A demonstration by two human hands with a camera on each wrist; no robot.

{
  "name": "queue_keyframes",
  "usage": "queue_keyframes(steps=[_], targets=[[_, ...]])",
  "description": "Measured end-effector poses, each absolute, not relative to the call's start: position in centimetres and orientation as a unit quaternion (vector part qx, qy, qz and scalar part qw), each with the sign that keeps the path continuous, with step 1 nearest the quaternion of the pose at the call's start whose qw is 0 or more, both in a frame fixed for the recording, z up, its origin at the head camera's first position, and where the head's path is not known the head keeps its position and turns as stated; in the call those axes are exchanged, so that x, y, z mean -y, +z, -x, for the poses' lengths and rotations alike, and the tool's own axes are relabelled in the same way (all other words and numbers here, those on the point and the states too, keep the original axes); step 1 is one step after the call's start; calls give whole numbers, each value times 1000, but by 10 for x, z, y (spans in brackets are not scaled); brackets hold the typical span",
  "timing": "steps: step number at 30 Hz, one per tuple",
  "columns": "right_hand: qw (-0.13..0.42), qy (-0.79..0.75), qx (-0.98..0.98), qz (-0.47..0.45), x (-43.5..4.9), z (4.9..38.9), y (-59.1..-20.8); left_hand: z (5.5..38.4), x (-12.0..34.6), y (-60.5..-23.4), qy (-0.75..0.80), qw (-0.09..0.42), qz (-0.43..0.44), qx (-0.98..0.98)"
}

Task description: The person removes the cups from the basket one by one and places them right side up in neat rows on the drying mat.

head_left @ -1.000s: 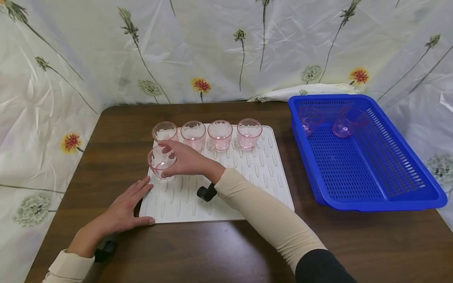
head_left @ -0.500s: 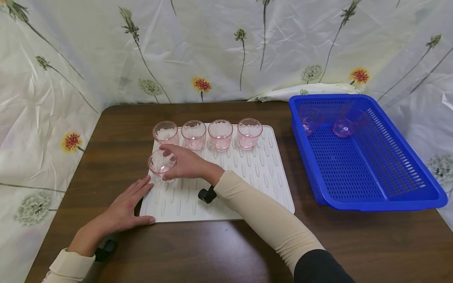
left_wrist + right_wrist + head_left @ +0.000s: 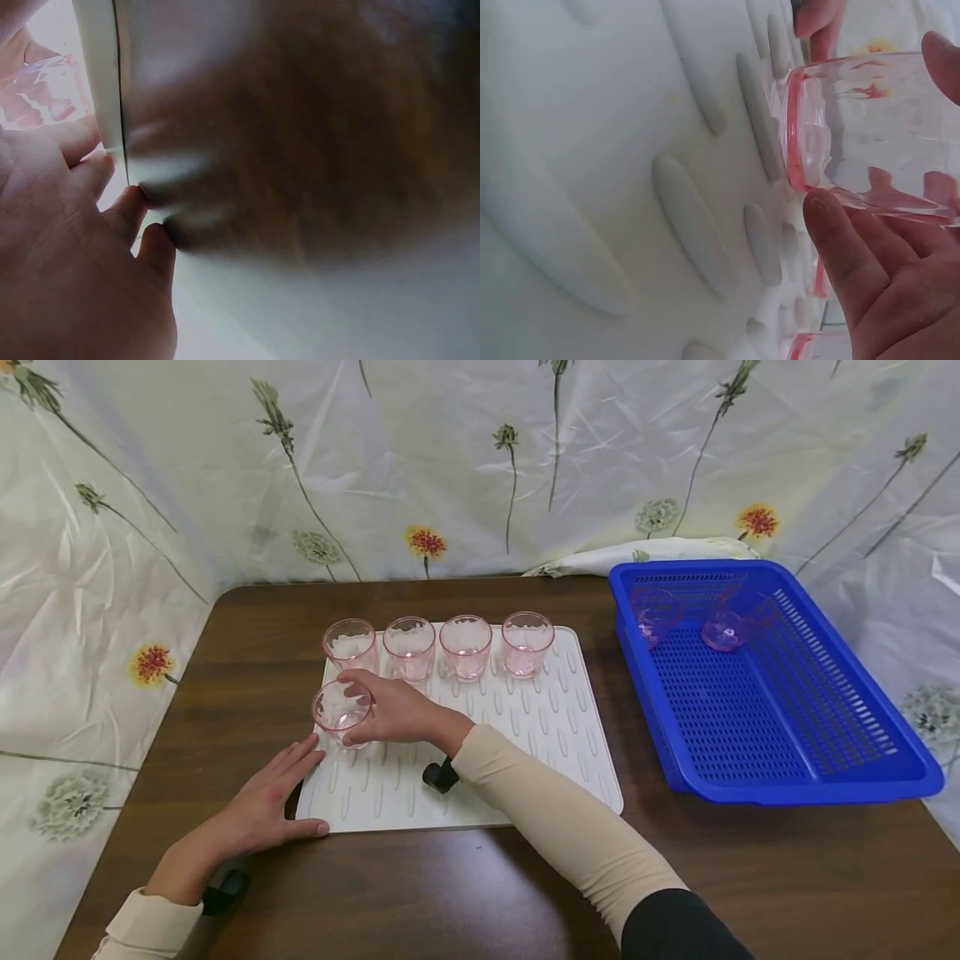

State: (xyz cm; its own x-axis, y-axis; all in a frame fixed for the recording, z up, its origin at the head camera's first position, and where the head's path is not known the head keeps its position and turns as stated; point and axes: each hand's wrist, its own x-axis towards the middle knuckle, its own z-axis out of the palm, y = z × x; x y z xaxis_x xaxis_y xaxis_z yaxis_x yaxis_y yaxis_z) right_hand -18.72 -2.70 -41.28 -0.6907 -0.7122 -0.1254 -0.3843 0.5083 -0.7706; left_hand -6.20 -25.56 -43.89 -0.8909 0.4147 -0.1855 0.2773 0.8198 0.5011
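A clear pink-tinted drinking glass (image 3: 342, 708) is upright at the left side of the white ridged mat (image 3: 465, 777). My right hand (image 3: 401, 706) holds it from the right, with the thumb on one side and the fingers on the other in the right wrist view. Its base (image 3: 799, 131) is on or very close to the mat; I cannot tell which. My left hand (image 3: 258, 806) lies spread at the mat's left edge, its fingertips touching that edge in the left wrist view. Along the mat's back edge several matching glasses (image 3: 467, 647) stand upright in a row.
At the right a blue plastic basket (image 3: 780, 795) holds two more pink glasses, one of them this tilted glass (image 3: 723, 631). The brown wooden table (image 3: 465, 893) extends in front of the mat. A flowered sheet (image 3: 465, 468) hangs behind and at both sides.
The glass in my right hand has come slightly down and toward me, onto or close to the mat, and has held nearly still since half a second ago. The left hand has stayed put.
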Motion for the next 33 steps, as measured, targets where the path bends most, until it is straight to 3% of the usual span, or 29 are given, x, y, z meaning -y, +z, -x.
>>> queue_keyframes(steps=[18,23,33], targets=[[204,-374,-840,336,31,184,-417,61,255,-440,233,136,-184,-945],[165,-297,-869,361,22,181,-409,61,255,-440,233,141,-184,-944],[88,-169,-872,452,-30,169,-357,61,254,-440,231,142,-181,-945]])
